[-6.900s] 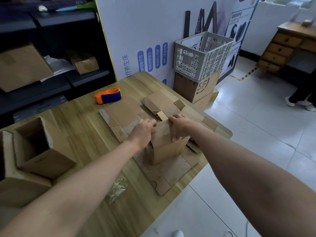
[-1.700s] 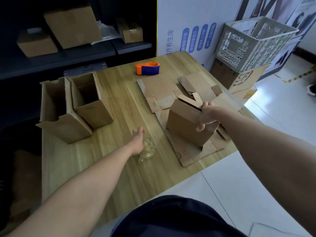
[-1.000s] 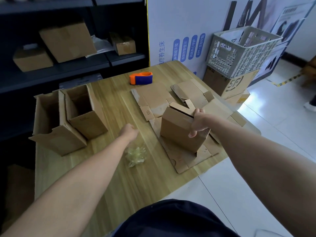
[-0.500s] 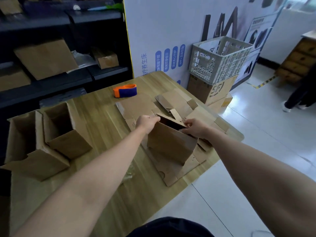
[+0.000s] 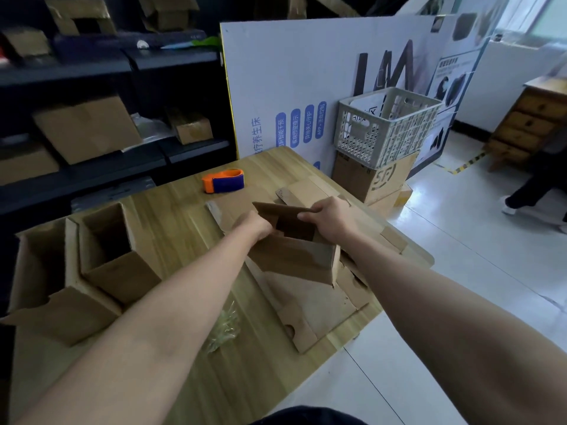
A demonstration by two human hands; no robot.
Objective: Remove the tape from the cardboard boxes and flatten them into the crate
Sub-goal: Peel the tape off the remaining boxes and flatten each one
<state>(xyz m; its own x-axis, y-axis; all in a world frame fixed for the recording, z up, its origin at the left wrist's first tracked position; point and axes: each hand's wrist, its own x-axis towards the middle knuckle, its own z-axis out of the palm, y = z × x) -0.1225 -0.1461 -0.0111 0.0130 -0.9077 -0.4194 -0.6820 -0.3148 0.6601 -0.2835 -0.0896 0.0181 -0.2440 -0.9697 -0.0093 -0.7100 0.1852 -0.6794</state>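
Both bare forearms reach forward and converge, the left hand [image 5: 257,223] and right hand [image 5: 333,217] gripping opposite top edges of an open cardboard box [image 5: 291,262], fingers [image 5: 306,215] curled over its rim.

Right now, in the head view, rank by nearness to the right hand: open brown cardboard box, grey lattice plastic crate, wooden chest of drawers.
1. Open brown cardboard box, in the right hand grip.
2. Grey lattice plastic crate, off the table, to the right.
3. Wooden chest of drawers, far right.
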